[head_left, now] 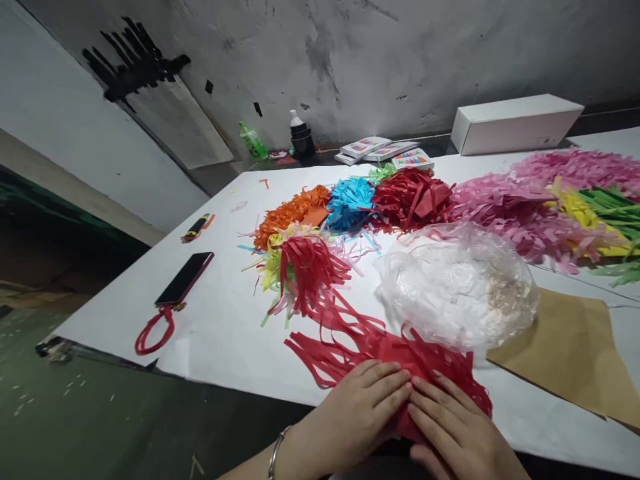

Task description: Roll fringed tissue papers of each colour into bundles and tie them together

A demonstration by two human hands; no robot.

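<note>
A red sheet of fringed paper (pixel 365 347) lies at the near edge of the white table (pixel 220 333), its cut strips fanning away to the left. My left hand (pixel 357 413) rests flat on it with the fingers stretched out and a bracelet at the wrist. My right hand (pixel 457 433) lies beside it, fingers flat on the same red paper, fingertips of both hands almost meeting. Just beyond sits a bundle of mixed red, yellow and pink strips (pixel 300 270).
A crumpled clear plastic bag (pixel 457 283) lies right of centre on brown paper (pixel 575 350). Orange (pixel 293 213), blue (pixel 350 203), dark red (pixel 410 197) and pink (pixel 515 213) fringe heaps fill the back. A phone (pixel 184 279) with a red strap lies left. A white box (pixel 515 123) stands by the wall.
</note>
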